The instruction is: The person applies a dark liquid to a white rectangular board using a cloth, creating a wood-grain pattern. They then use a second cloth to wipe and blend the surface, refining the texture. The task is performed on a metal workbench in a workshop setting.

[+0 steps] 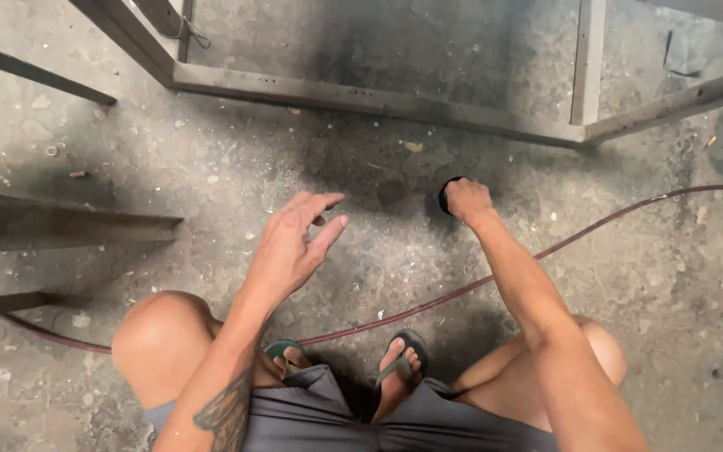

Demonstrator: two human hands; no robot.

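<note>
A grey metal frame (378,100) lay far across the dusty concrete floor (646,285); a reddish hose (462,289) snaked near; steel bars (60,222) sat left.

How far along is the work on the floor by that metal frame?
Looks done: the steel frame lies assembled on the concrete floor. In hand: the right hand closes its grip on a dark round object; the left hand hovers open, empty. What's left can't be told; the red hose lies untouched.
</note>
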